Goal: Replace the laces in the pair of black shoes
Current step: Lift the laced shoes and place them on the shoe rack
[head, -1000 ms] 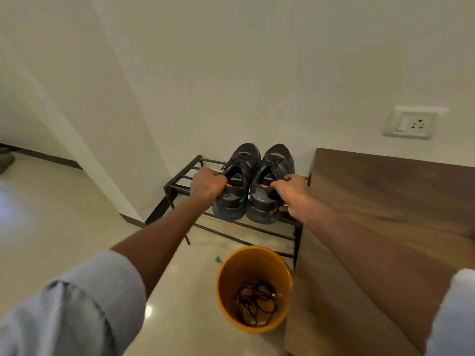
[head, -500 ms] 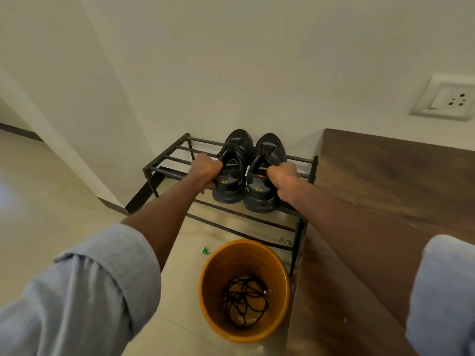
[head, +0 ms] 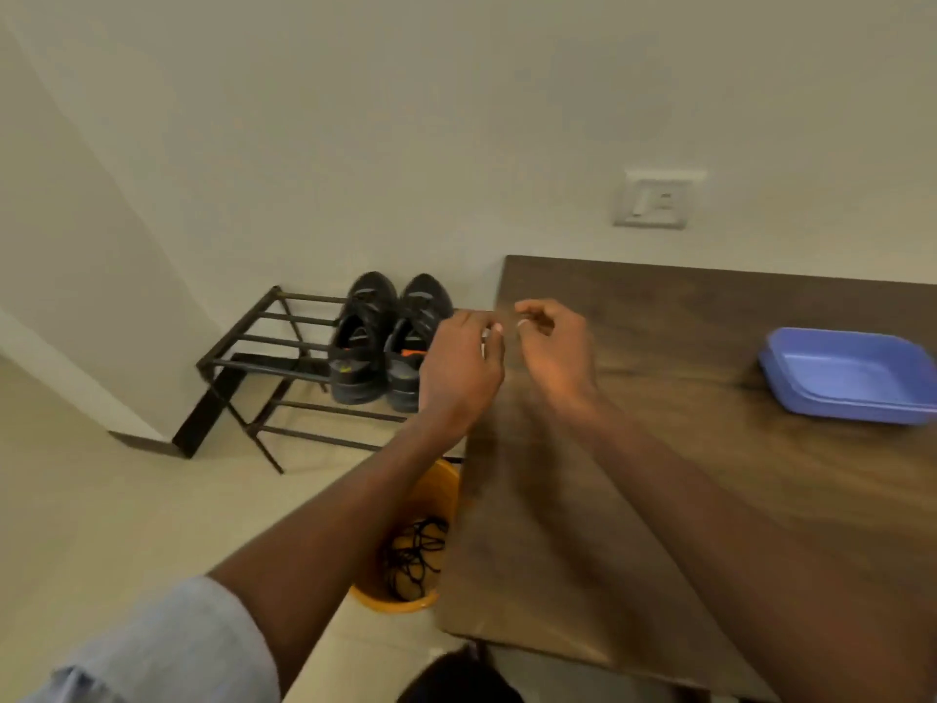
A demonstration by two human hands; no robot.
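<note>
Sitting on rack [head: 284, 347], shoes [head: 390, 337] beyond grips.

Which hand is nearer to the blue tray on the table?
The right hand. It is over the wooden table, to the left of the blue tray, with bare table between them. The left hand is farther left, at the table's left edge.
</note>
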